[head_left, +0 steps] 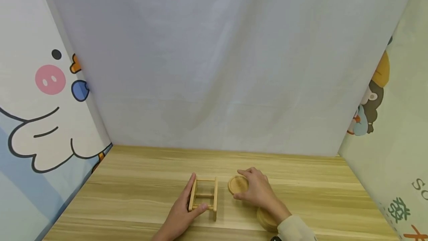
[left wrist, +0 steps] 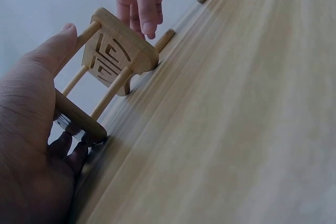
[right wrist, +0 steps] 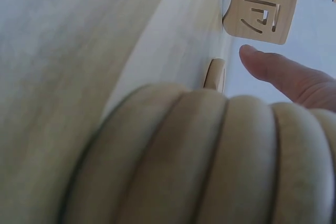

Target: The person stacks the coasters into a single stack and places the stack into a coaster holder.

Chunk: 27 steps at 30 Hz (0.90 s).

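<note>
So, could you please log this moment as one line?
left hand: grips wooden rack | right hand: holds round coaster | coaster stack: beneath right wrist

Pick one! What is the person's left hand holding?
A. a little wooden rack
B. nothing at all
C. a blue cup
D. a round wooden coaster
A: the left hand grips the little wooden rack on the table, while the right hand holds the round coaster.

only partial letters "so" show on the right wall panel.
</note>
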Each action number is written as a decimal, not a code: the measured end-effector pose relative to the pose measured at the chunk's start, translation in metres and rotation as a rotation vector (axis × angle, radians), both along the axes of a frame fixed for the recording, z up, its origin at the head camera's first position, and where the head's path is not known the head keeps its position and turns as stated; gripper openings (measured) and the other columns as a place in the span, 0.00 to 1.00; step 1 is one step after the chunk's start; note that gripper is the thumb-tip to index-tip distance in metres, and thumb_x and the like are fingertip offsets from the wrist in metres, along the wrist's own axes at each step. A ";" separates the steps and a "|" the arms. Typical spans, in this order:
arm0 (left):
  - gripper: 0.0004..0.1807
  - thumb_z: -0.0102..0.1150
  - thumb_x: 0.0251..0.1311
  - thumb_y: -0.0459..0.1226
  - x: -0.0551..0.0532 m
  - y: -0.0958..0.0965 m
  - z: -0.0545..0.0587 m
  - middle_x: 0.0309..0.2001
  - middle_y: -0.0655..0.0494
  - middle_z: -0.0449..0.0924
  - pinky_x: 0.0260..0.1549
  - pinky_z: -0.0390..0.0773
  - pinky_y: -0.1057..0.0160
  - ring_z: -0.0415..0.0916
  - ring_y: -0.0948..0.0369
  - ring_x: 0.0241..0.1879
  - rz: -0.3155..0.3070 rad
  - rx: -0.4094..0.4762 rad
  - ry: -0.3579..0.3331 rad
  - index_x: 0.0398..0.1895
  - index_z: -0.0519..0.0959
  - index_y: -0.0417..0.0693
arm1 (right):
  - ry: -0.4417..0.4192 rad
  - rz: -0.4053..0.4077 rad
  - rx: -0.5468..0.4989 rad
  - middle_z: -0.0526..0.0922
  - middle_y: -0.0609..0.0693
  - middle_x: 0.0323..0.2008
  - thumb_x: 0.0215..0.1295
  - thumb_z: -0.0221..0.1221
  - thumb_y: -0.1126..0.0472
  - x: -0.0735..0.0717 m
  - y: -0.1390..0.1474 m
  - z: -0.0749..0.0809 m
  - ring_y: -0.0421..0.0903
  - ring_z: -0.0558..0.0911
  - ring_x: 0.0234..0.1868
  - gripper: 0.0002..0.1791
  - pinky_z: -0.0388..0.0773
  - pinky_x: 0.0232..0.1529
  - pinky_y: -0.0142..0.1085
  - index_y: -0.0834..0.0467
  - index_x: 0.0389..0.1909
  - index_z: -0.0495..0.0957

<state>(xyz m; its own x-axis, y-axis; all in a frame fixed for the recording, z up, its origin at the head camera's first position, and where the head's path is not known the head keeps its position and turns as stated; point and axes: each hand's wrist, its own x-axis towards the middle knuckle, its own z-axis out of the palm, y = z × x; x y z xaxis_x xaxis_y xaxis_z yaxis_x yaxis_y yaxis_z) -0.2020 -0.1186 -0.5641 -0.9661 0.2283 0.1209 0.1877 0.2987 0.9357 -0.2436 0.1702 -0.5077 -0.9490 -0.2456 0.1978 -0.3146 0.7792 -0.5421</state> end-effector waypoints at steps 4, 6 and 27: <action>0.57 0.73 0.75 0.48 0.000 0.000 0.001 0.90 0.43 0.48 0.75 0.69 0.35 0.62 0.37 0.82 0.001 0.008 0.003 0.94 0.44 0.63 | 0.009 -0.003 0.023 0.85 0.58 0.57 0.47 0.89 0.54 -0.003 -0.001 0.000 0.60 0.82 0.57 0.46 0.75 0.64 0.63 0.64 0.68 0.84; 0.57 0.73 0.75 0.48 -0.001 0.000 0.000 0.90 0.43 0.48 0.75 0.69 0.35 0.62 0.37 0.82 0.003 0.004 0.003 0.94 0.44 0.63 | 0.007 -0.003 0.032 0.85 0.58 0.57 0.47 0.89 0.54 -0.005 -0.001 0.000 0.60 0.83 0.58 0.46 0.75 0.64 0.63 0.64 0.68 0.84; 0.57 0.73 0.75 0.47 0.000 0.000 0.002 0.89 0.41 0.49 0.75 0.69 0.33 0.63 0.36 0.81 -0.005 0.009 -0.005 0.94 0.44 0.62 | -0.001 0.097 0.002 0.84 0.66 0.62 0.46 0.88 0.60 -0.011 0.003 -0.004 0.70 0.82 0.63 0.45 0.79 0.63 0.69 0.68 0.67 0.83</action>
<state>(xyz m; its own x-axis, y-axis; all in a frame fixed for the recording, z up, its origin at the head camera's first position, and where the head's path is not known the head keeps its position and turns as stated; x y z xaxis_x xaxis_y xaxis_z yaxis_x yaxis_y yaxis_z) -0.2018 -0.1186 -0.5617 -0.9655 0.2323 0.1177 0.1841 0.2893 0.9394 -0.2547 0.1732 -0.5118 -0.9208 -0.3367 0.1967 -0.3883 0.7459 -0.5412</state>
